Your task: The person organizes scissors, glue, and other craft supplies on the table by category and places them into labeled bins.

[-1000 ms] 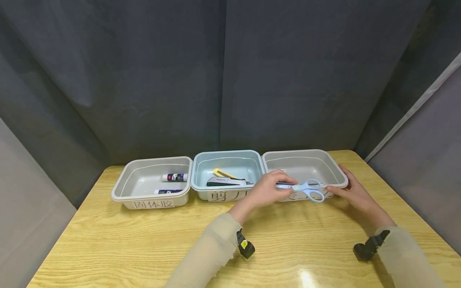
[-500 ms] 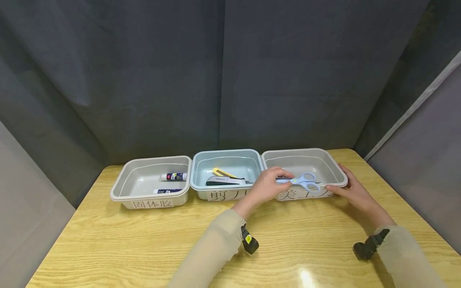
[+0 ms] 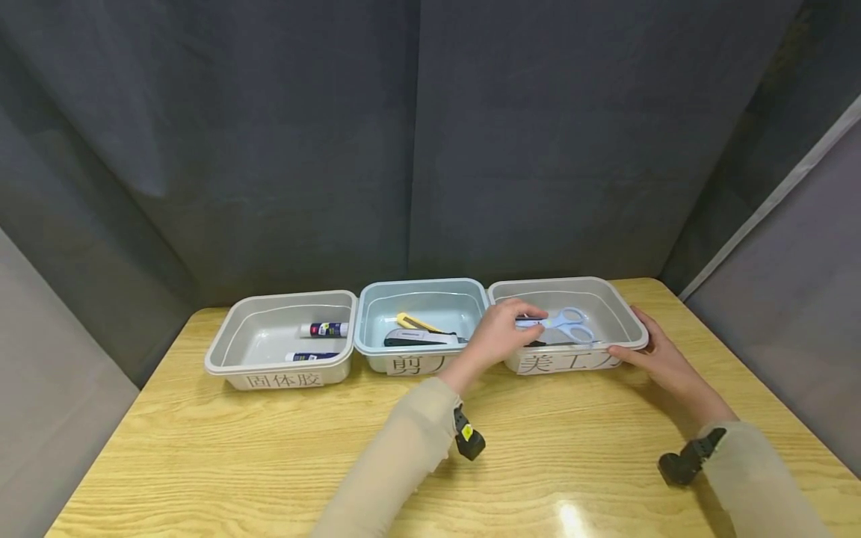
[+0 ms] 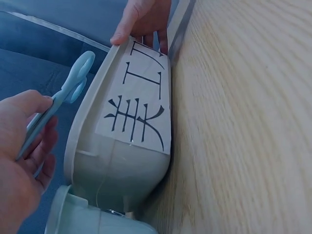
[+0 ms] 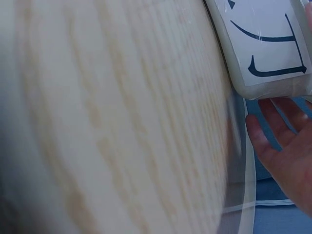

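My left hand (image 3: 498, 332) pinches light-blue scissors (image 3: 558, 321) by the blade end, with the ring handles pointing right over the right grey bin (image 3: 554, 282). In the left wrist view the scissors (image 4: 59, 99) slant above the bin's rim, thumb on one side and fingers on the other. My right hand (image 3: 662, 362) holds this bin's front right corner, thumb on the front rim and fingers along the side wall. Low inside the bin shows a dark, slim thing (image 3: 536, 344), partly hidden by the left hand and the front rim. A paper label (image 4: 134, 97) covers the bin's front.
Left of it stand a light-blue bin (image 3: 424, 283) with a yellow cutter (image 3: 413, 323) and a grey-and-black utility knife (image 3: 420, 338), then another grey bin (image 3: 292, 298) with two glue sticks (image 3: 326, 329). All are on a wooden table (image 3: 269, 463) before dark curtains (image 3: 303, 149).
My left hand has carried the scissors away from me, from over the right bin's front rim to farther over its inside. The right hand stays at the bin's corner.
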Demonstrator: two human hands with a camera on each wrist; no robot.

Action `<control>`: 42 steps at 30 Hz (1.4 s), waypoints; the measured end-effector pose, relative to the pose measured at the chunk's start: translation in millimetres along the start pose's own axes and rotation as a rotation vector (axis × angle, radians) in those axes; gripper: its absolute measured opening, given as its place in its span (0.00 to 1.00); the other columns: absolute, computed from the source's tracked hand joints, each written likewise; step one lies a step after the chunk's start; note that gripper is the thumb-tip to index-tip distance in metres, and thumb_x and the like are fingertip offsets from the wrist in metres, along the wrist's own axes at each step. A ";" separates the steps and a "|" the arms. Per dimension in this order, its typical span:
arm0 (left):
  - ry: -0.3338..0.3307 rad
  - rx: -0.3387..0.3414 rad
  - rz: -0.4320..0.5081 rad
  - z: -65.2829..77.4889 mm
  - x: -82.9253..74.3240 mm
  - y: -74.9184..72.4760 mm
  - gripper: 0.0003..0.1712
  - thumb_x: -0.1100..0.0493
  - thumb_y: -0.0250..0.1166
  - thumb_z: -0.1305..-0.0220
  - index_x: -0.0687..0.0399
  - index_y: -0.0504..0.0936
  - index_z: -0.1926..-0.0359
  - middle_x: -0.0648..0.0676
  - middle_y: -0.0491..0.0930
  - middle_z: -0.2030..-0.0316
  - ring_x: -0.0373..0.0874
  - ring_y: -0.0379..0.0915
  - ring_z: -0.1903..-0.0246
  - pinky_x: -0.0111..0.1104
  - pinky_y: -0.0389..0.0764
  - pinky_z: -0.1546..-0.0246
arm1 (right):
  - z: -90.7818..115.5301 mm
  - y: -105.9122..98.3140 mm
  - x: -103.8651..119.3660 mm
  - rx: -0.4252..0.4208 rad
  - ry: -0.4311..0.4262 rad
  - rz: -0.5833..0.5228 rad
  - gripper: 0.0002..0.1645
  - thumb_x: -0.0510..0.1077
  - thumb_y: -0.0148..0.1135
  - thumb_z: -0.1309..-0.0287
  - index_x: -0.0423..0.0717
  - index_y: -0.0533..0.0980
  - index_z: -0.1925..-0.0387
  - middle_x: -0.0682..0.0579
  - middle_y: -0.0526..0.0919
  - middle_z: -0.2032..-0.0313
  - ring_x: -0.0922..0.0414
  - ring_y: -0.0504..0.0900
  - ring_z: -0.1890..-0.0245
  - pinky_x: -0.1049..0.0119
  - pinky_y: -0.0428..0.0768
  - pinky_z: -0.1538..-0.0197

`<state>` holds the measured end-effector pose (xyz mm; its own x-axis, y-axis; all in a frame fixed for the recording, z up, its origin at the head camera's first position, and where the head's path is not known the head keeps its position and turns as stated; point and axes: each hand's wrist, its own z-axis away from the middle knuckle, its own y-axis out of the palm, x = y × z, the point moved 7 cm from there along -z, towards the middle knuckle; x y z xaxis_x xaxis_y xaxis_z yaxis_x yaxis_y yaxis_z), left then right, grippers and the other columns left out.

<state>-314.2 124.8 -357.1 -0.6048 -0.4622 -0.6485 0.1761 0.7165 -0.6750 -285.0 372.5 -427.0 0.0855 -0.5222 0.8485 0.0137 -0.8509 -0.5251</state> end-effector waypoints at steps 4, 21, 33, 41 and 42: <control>-0.009 -0.004 -0.053 -4.7 1.9 -0.6 0.13 0.55 0.63 0.43 0.47 0.83 0.56 0.45 0.80 0.57 0.36 0.72 0.54 0.20 0.68 0.54 | 1.5 -0.6 0.1 -0.005 -0.010 0.014 0.53 0.47 0.58 0.42 0.47 0.33 0.30 0.34 0.46 0.34 0.41 0.53 0.40 0.78 0.62 0.46; -0.051 0.040 -0.256 -7.0 5.0 17.1 0.12 0.50 0.60 0.41 0.40 0.83 0.56 0.42 0.79 0.55 0.35 0.72 0.53 0.31 0.66 0.46 | -0.7 -1.0 1.9 -0.018 -0.007 -0.010 0.53 0.47 0.58 0.42 0.46 0.32 0.30 0.33 0.43 0.33 0.37 0.49 0.39 0.35 0.51 0.42; -0.027 0.060 -0.391 -6.5 5.8 25.6 0.12 0.46 0.59 0.40 0.36 0.83 0.57 0.37 0.80 0.59 0.31 0.73 0.56 0.31 0.65 0.50 | 0.5 -0.2 0.7 -0.013 0.002 -0.008 0.54 0.47 0.58 0.42 0.47 0.31 0.30 0.33 0.43 0.33 0.36 0.49 0.39 0.35 0.51 0.42; -0.035 0.065 -0.414 -5.6 6.0 26.0 0.12 0.46 0.59 0.40 0.34 0.84 0.58 0.35 0.81 0.61 0.30 0.73 0.57 0.29 0.64 0.53 | -0.2 0.0 -0.7 -0.014 0.004 -0.010 0.54 0.47 0.59 0.42 0.44 0.31 0.30 0.32 0.40 0.33 0.34 0.47 0.38 0.33 0.49 0.42; -0.038 0.069 -0.413 -5.6 5.8 25.9 0.11 0.46 0.59 0.40 0.34 0.84 0.58 0.35 0.81 0.61 0.30 0.73 0.58 0.28 0.64 0.53 | -0.4 -0.2 -0.7 -0.014 0.004 -0.012 0.54 0.47 0.59 0.42 0.45 0.31 0.30 0.32 0.40 0.33 0.34 0.47 0.38 0.33 0.49 0.42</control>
<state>-317.5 143.6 -376.3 -0.6070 -0.7229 -0.3301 -0.0229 0.4311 -0.9020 -285.4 373.1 -427.5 0.0811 -0.5125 0.8549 0.0006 -0.8577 -0.5142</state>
